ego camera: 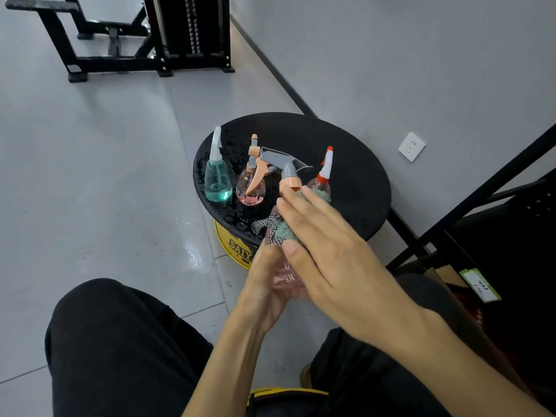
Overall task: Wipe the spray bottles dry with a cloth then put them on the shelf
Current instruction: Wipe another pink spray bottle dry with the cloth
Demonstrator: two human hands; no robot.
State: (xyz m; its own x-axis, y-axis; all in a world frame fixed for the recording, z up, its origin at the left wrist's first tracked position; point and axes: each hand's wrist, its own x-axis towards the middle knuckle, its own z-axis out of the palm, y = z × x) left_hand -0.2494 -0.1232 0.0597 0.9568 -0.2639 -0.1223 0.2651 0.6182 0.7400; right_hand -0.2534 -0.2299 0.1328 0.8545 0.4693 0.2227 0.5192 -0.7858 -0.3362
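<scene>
My left hand [264, 281] grips the clear pink body of a spray bottle [284, 278] whose grey and orange trigger head [279, 164] sticks up in front of me. My right hand [328, 245] lies over the bottle with straight fingers, pressing a green and checked cloth [272, 225] against it. Three more bottles stand on the wet round black stool top [355, 176]: a teal one [218, 182], a pink one with an orange trigger [251, 188], and one with a red and white nozzle [325, 170], partly hidden behind my fingers.
The stool has a yellow base [234, 251] and stands against a grey wall with a socket [411, 146]. A black shelf frame [481, 224] is at the right. Black gym equipment [144, 34] stands far across the floor. My knees fill the lower view.
</scene>
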